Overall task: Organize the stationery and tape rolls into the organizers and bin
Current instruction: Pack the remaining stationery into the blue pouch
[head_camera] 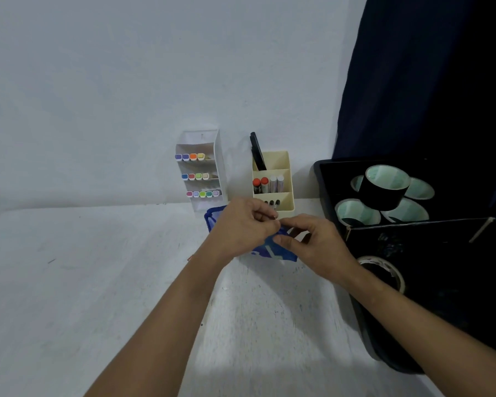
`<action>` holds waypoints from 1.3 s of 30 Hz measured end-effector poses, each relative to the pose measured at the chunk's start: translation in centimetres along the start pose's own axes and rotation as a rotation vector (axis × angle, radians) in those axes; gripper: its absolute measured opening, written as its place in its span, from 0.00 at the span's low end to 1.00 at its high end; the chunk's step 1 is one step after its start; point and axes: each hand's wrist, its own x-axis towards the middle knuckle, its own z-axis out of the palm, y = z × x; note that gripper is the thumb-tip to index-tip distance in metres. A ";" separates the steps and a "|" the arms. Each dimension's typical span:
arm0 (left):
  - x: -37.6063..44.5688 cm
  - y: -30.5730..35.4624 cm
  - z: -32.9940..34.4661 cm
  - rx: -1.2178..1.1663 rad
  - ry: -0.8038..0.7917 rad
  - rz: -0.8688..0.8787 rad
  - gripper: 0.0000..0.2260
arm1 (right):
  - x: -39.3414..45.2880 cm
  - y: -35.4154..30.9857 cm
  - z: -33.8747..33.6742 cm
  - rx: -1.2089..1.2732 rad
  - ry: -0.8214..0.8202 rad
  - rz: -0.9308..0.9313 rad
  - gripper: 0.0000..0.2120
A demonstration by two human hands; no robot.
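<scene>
Both hands' curled fingers (281,239) pinch a crumpled, soft blue pouch (272,249)

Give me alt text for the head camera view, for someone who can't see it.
Both hands, left hand and right hand, hold a blue pouch on a white table. Behind stand a white marker rack with coloured markers and a cream organizer with pens. At right, a black bin holds black tape rolls.
</scene>
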 end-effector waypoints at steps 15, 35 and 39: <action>1.1 -6.3 -2.3 -0.031 0.509 -0.241 0.07 | 0.2 0.3 -0.2 -0.012 0.149 0.031 0.05; -2.0 -2.3 -2.5 -0.510 -0.144 -0.590 0.14 | 1.5 -1.5 -7.6 0.321 0.050 0.632 0.05; -2.7 0.2 -1.6 -0.579 -0.151 -0.480 0.12 | -0.3 -1.5 -8.7 0.569 0.083 0.817 0.04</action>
